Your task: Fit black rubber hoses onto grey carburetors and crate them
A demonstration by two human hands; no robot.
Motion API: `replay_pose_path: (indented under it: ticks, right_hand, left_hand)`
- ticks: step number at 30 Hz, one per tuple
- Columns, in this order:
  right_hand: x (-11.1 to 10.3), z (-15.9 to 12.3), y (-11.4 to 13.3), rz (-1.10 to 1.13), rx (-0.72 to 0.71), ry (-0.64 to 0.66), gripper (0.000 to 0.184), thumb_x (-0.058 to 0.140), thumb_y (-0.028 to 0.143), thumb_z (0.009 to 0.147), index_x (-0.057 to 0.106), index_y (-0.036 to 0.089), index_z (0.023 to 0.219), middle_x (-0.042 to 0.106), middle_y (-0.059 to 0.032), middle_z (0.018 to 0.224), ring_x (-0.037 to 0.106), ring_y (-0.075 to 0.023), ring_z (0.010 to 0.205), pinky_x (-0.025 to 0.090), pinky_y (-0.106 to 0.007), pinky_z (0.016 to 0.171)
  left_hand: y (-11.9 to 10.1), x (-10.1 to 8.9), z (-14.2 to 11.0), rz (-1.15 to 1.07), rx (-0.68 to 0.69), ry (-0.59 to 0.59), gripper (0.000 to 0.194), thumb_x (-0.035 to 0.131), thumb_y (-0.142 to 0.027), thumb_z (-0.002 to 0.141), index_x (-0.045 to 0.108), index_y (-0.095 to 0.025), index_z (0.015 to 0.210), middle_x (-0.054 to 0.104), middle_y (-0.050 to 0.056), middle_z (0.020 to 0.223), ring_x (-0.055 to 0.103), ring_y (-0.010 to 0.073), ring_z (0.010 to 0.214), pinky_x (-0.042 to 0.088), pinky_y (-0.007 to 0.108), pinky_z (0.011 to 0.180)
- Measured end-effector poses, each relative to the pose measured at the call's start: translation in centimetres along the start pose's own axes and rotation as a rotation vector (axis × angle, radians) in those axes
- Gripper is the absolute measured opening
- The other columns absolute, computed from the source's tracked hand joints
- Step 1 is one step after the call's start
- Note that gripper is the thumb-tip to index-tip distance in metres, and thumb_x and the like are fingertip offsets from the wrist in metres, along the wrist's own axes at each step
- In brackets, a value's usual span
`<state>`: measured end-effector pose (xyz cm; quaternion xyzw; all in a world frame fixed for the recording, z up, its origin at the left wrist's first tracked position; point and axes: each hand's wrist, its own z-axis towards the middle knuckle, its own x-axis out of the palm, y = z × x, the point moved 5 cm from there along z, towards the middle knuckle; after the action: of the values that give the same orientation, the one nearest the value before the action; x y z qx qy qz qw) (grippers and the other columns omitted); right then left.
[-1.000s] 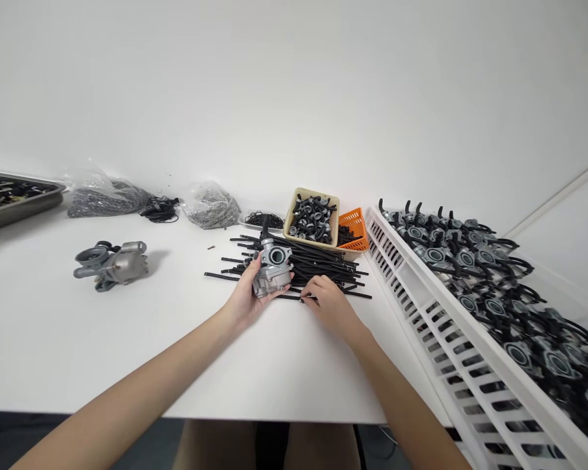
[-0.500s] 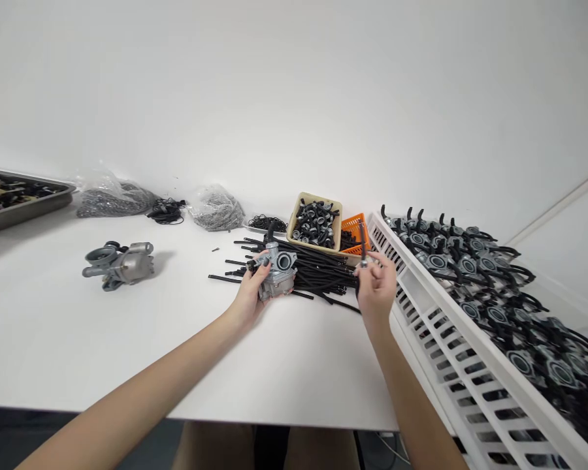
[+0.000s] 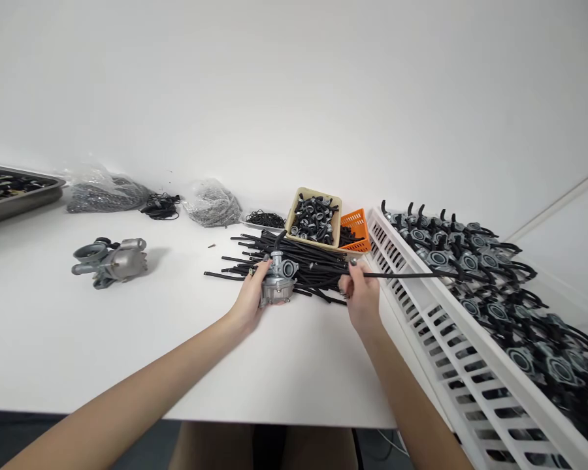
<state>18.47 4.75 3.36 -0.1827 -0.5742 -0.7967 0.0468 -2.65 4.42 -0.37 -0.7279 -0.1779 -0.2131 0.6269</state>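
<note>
My left hand is closed around a grey metal carburetor, which stands upright above the table with a short black piece at its top. To its right, my right hand pinches a black rubber hose near one end. The hose's long part reaches rightward over the rim of the white crate. Behind both hands lies a pile of black hoses. A second carburetor rests alone on the left of the table.
A white slatted crate full of carburetors stands at the right. Along the wall are a cream basket of small parts, an orange basket, plastic bags of small metal parts and a metal tray.
The hose in my right hand has swung from upright to lying level, pointing right. My right hand has lowered and come slightly left. The carburetor has turned a little in my left hand.
</note>
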Motion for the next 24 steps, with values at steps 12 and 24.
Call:
replay_pose_path:
  ticks: [12, 24]
  right_hand:
    - [2.6, -1.5, -2.6, -0.033, 0.179, 0.187, 0.035, 0.065, 0.047, 0.079, 0.043, 0.022, 0.07, 0.055, 0.0065, 0.038, 0.041, -0.007, 0.031, 0.029, -0.016, 0.033]
    - [5.0, -3.4, -4.8, -0.28, 0.233, 0.476, 0.031, 0.068, 0.043, 0.076, 0.053, 0.018, 0.065, 0.059, 0.003, 0.046, 0.05, -0.0078, 0.037, 0.037, -0.019, 0.039]
  left_hand:
    - [0.4, -0.4, 0.1, 0.017, 0.0, -0.078, 0.028, 0.054, -0.027, 0.076, 0.056, -0.019, 0.103, 0.064, 0.005, 0.082, 0.066, 0.0209, 0.062, 0.049, 0.026, 0.04]
    - [0.3, -0.6, 0.1, -0.033, 0.041, -0.127, 0.024, 0.058, -0.027, 0.073, 0.056, -0.021, 0.096, 0.056, 0.001, 0.079, 0.061, 0.0179, 0.06, 0.049, 0.026, 0.039]
